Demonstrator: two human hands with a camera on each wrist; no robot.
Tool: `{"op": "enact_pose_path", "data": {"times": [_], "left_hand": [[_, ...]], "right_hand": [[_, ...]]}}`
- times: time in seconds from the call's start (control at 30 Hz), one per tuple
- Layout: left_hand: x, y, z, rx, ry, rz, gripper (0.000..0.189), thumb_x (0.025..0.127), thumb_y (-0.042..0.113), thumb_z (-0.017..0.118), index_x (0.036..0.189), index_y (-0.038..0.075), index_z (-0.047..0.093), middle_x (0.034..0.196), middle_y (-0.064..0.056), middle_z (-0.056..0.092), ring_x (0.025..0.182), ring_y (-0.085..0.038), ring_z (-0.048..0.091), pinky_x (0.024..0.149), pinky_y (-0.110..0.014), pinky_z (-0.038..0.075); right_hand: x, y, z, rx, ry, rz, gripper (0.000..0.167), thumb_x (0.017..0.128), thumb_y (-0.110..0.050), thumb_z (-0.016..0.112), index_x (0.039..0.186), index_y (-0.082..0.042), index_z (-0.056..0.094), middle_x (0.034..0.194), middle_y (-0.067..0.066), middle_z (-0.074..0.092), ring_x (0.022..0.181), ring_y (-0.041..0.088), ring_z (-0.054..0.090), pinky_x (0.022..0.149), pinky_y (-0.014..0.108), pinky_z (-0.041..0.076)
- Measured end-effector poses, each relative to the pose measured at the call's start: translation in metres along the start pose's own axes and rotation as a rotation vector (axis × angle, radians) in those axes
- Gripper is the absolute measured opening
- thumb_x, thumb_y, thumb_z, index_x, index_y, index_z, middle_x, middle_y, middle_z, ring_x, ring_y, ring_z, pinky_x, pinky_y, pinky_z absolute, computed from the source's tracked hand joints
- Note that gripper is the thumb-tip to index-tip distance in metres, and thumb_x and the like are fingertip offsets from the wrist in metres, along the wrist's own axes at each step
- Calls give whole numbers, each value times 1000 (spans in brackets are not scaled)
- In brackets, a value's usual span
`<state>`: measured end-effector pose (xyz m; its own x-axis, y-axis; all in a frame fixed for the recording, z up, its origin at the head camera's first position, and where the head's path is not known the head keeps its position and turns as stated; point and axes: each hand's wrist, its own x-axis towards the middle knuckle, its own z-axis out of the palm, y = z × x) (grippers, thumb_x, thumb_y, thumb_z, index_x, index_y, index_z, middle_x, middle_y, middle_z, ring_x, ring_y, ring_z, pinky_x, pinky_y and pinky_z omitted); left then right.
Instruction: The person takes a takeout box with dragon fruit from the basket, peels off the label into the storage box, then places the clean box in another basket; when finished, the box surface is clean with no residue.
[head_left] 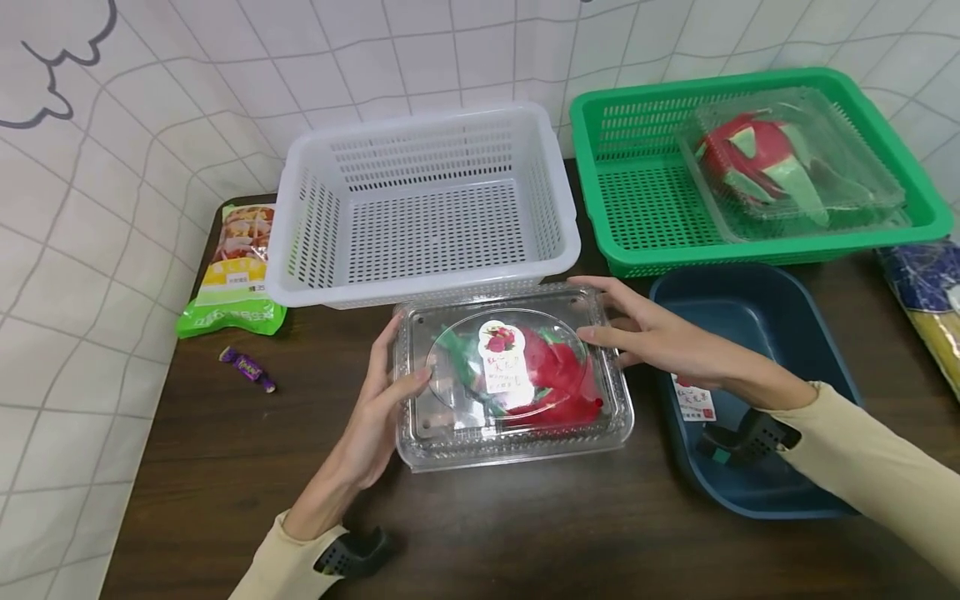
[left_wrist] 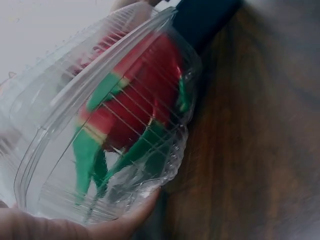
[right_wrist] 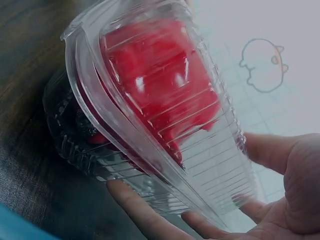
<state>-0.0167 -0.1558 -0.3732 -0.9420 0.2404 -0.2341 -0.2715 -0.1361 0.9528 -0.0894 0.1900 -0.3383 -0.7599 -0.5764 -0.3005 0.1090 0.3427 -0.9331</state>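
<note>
Both hands hold a closed clear plastic clamshell box (head_left: 517,450) in front of the white basket. Inside lies a red and green dragon fruit (head_left: 555,375), and a white label (head_left: 504,367) is stuck on the lid. My left hand (head_left: 371,425) grips the box's left side, thumb over the lid. At the right side, my right hand (head_left: 652,333) holds it with the thumb on top and fingers along the edge. In the left wrist view, the fruit (left_wrist: 135,90) shows through the ribbed wall. The right wrist view shows several fingers spread beneath the box (right_wrist: 210,145).
Behind the box stands a white basket (head_left: 420,287). A green basket (head_left: 645,250) at the back right carries another boxed dragon fruit (head_left: 765,158). A blue bin (head_left: 757,492) lies under the right forearm. At left are a snack bag (head_left: 236,275) and a purple candy (head_left: 247,368).
</note>
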Motion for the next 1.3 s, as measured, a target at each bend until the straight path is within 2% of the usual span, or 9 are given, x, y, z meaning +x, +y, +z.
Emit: {"op": "enact_pose_path", "data": {"times": [0.2,0.3,0.4,0.47,0.6,0.73,0.83,1.13,1.3], "left_hand": [[9,6,-3,91,-35,-25,78,104,23,48,166,33,1,163,-11,19,142,-38,36,107,-61,42],[11,11,-5,131,-55,-41,79,105,23,47,166,30,-1,158,-17,26,134,-35,45,105,-54,46],[10,15,-6,168,-51,-68,78,106,24,48,166,30,-1,151,-22,34,122,-32,55,96,-47,54],[9,18,-7,193,-42,-82,78,107,26,50,167,30,0,150,-23,34,121,-33,55,93,-46,56],[10,20,-8,247,-27,-99,78,108,30,50,167,32,1,151,-24,30,128,-38,50,99,-56,52],[12,19,-11,287,-27,-105,77,108,34,48,168,32,0,157,-23,24,135,-43,46,106,-72,40],[14,19,-13,311,-35,-112,76,108,36,47,168,33,-2,163,-21,16,136,-44,47,108,-78,34],[15,21,-13,344,-50,-130,76,109,40,44,167,33,-4,164,-20,12,137,-44,45,108,-78,33],[9,23,-11,413,-37,-126,76,110,42,46,167,33,-3,166,-17,11,142,-43,39,110,-75,34]], "right_hand": [[2,-3,-1,-11,16,31,76,104,-23,61,166,-17,17,157,24,32,135,51,47,94,58,57],[5,-4,-1,-14,14,44,76,105,-24,60,166,-16,16,156,26,32,133,51,49,95,59,57],[7,-5,-1,-18,6,48,76,105,-23,59,166,-14,15,154,27,33,132,51,50,95,60,57],[9,-6,-1,-23,5,53,75,105,-24,59,165,-13,15,154,27,33,133,51,49,95,61,56],[12,-7,-2,-36,9,76,74,106,-27,58,165,-14,15,152,26,33,134,50,45,97,62,55],[14,-6,-2,-39,4,80,75,106,-28,57,166,-14,13,153,26,32,136,50,43,98,63,53],[15,-6,-3,-43,0,77,76,106,-28,56,166,-13,11,155,27,31,137,50,42,98,64,53],[16,-5,-4,-26,-1,88,74,107,-27,56,165,-14,11,156,27,29,137,52,40,97,65,53],[16,-5,-4,-23,-6,92,76,106,-27,57,165,-15,12,156,26,29,138,51,38,99,66,52]]}}
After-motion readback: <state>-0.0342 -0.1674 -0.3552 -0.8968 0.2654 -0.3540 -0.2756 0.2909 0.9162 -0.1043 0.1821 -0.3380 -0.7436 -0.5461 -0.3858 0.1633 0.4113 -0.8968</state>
